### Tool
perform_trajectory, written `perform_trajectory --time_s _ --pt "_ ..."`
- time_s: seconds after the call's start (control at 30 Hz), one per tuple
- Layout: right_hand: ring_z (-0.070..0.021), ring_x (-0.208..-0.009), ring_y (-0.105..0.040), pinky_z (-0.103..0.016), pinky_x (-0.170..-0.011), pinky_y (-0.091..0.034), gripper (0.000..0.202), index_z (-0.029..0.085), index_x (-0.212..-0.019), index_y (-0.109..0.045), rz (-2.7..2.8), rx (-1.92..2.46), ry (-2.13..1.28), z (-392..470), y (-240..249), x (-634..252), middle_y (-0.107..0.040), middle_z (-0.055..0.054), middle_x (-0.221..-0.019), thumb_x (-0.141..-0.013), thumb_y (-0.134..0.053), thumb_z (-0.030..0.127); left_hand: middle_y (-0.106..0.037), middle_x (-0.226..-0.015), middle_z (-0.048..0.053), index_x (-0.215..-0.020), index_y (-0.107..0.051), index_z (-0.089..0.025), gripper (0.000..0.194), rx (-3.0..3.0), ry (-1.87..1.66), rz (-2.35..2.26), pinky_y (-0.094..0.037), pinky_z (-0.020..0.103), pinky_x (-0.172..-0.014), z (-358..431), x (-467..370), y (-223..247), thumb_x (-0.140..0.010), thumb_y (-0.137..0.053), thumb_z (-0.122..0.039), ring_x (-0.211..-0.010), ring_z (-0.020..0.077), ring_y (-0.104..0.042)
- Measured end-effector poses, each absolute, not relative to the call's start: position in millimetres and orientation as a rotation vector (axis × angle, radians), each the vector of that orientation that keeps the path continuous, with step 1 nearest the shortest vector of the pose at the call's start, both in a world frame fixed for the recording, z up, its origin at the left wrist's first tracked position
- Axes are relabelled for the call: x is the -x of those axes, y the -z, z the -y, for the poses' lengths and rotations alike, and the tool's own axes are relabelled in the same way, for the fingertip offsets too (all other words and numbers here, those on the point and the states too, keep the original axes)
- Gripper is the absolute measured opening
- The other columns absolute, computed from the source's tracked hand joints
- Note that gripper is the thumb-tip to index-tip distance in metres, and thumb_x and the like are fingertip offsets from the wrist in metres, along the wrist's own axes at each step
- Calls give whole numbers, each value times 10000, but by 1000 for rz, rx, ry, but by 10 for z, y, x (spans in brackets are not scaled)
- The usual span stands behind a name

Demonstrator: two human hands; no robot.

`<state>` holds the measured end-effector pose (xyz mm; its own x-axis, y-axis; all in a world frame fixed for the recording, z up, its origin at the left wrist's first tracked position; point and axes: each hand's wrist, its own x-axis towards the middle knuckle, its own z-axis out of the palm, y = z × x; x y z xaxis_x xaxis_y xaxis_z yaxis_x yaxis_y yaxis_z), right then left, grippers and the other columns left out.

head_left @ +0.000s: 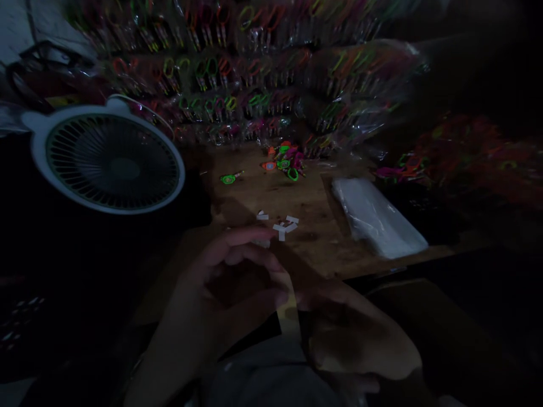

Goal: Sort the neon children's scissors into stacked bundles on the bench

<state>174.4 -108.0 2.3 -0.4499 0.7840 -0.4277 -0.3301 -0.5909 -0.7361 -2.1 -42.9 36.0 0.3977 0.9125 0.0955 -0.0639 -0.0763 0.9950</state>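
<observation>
A narrow yellowish strip (289, 316), like paper or tape, hangs between my two hands above the near edge of the wooden table. My left hand (193, 305) pinches its upper end between thumb and fingers, which curve round in a ring. From the other side, my right hand (365, 325) is curled with its fingertips at the strip's right edge; dimness hides part of its grip. Beyond the fingers, several small white slips (282, 229) lie loose on the wooden table (314, 198). A green toy watch (228, 179) lies farther back on the left.
A pile of colourful toy watches (283, 163) sits at the table's back. Plastic-wrapped rows of them (212, 68) rise behind it. At left stands a round fan (123, 164); at right lies a stack of clear plastic bags (377, 217). The scene is very dark.
</observation>
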Motion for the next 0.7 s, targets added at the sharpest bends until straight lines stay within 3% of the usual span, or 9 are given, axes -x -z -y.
perform_trajectory --time_s 0.23,0.4,0.6,0.7 --pt "-10 -322 -314 -86 -313 -247 302 113 -1085 -617 947 861 -2100 979 -113 -1701 -403 90 -439 -850 -589 301 -642 -815 -44 -1115 -566 -306 494 -1534 -939 -814 -538 143 -603 452 25 -334 -701 -697 -69 -702 92 -644" --pt "-1 -352 -324 -89 -332 -251 304 174 -1151 -611 1117 854 -2045 999 -148 -1699 -387 82 -516 -911 -518 337 -632 -815 -41 -1127 -564 -291 501 -1528 -984 -816 -545 151 -640 501 8 -335 -707 -680 -44 -713 89 -643" --pt "-21 -490 -364 -128 -453 -306 217 192 -1045 -671 1392 868 -1696 1033 -111 -1657 -434 58 -603 -853 -570 182 -653 -846 -56 -1167 -530 -339 544 -1682 -958 -760 -535 113 -690 486 56 -320 -720 -673 -63 -775 75 -638" --pt "-41 -544 -389 -143 -482 -319 254 192 -1064 -666 1425 949 -1548 1068 -59 -1640 -461 43 -646 -815 -613 203 -651 -855 -59 -1170 -516 -356 541 -1702 -919 -761 -538 119 -692 479 90 -325 -731 -681 -87 -775 76 -632"
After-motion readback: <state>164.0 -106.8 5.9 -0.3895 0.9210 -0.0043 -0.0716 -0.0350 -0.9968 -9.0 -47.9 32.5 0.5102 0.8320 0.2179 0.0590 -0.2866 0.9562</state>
